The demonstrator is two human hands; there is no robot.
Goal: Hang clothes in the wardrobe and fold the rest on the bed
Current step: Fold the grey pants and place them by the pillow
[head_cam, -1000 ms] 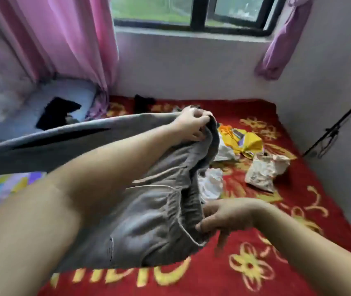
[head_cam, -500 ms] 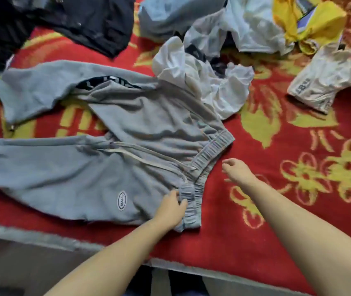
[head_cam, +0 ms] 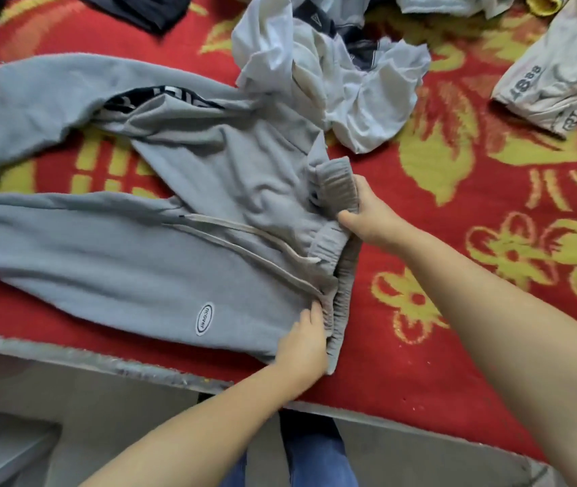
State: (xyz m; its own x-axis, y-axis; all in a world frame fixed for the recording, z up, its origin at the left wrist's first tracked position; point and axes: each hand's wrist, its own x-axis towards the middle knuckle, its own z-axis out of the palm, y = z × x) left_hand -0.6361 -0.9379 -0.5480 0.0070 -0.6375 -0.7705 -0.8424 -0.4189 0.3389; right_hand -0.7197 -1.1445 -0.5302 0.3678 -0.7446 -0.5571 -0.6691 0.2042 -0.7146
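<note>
- The grey sweatpants [head_cam: 146, 247] lie spread along the near edge of the bed [head_cam: 420, 388], legs running toward its left side, waistband toward the middle.
- My left hand [head_cam: 302, 344] rests on the near end of the waistband, fingers curled into the elastic; my right hand [head_cam: 367, 212] pinches the far end and lifts it into a fold.
- I judge the fleece soft, floppy and fairly thick: it will sag and bunch, so the firm elastic waistband is the best place to grip.
- The drawstring [head_cam: 244, 244] trails loose across the front and may tangle in a fold.
- A crumpled white garment [head_cam: 343, 86] lies just beyond the far leg, touching it, and could get dragged along.
- A cream printed garment [head_cam: 557, 75] sits near the far right corner, dark clothes [head_cam: 139, 8] at the far left.
</note>
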